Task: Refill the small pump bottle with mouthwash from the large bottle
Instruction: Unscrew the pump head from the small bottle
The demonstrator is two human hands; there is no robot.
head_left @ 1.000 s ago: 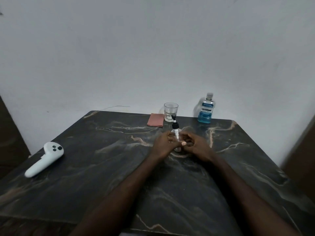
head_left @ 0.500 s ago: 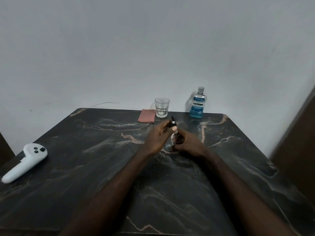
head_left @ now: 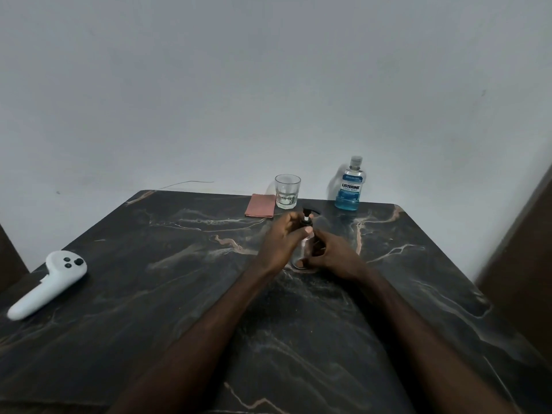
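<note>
A small clear pump bottle [head_left: 304, 252] with a black pump head stands upright on the dark marble table [head_left: 179, 294], at its middle. My left hand [head_left: 280, 243] wraps the bottle's neck just under the black collar. My right hand [head_left: 334, 258] grips the lower body of the bottle from the right. The large mouthwash bottle [head_left: 350, 186], blue liquid with a grey cap on, stands at the table's far edge, right of centre and well behind both hands.
A clear drinking glass [head_left: 287, 191] stands at the far edge, with a folded pink cloth [head_left: 260, 205] just left of it. A white handheld controller [head_left: 49, 282] lies near the left edge. A dark panel [head_left: 525, 264] borders the table's right side.
My left hand has shifted up from the bottle's body to its neck by the pump collar. My right hand stays on the lower body. The view has panned slightly.
</note>
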